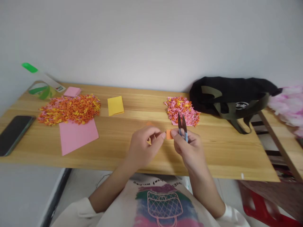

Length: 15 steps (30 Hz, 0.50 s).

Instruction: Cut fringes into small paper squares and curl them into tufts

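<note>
My right hand (189, 145) is closed, with dark-bladed thread snips (182, 126) lying in it, points up. Its thumb and fingertip also pinch a small orange paper piece (169, 134). My left hand (146, 143) is closed in a pinch, thumb and forefinger at the left edge of that piece. Another bit of orange paper (149, 123) shows behind my left hand, mostly hidden by it. Just beyond my right hand is a heap of pink, orange and yellow paper twists (181, 108), on a pink sheet that is mostly covered.
A larger heap of twists (71, 108) overlaps a pink sheet (79, 135) on the left. Yellow notes (115, 105), pink notes (72, 91), a phone (15, 134) and a green-and-white fan (44, 85) lie around it. A black bag (232, 94) stands back right on the wooden table (113, 151).
</note>
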Available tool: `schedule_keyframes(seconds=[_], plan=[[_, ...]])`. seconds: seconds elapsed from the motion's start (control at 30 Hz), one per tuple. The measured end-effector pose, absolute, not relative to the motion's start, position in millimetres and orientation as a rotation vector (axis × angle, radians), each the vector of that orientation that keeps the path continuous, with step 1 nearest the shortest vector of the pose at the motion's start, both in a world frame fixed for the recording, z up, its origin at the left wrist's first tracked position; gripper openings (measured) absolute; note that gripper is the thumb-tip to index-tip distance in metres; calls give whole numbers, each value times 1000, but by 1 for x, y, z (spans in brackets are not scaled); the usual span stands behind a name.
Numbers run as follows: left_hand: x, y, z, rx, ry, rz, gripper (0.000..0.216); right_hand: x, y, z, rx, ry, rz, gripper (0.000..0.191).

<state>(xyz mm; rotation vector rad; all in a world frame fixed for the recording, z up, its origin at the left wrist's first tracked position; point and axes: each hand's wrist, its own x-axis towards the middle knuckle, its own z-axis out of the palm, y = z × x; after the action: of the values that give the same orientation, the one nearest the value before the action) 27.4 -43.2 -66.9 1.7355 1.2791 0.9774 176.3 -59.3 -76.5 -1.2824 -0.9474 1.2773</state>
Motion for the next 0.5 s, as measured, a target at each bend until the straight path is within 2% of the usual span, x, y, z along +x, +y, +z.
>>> schedule_keyframes(seconds=[0.17,0.5], plan=[[29,-41,-69,1426,1073,863,29,173,-61,-75,-1239,-1027,1351,34],[30,-41,-71,1183,1099,1164,28,163,-82,-77,-1205,-773,1694,51]])
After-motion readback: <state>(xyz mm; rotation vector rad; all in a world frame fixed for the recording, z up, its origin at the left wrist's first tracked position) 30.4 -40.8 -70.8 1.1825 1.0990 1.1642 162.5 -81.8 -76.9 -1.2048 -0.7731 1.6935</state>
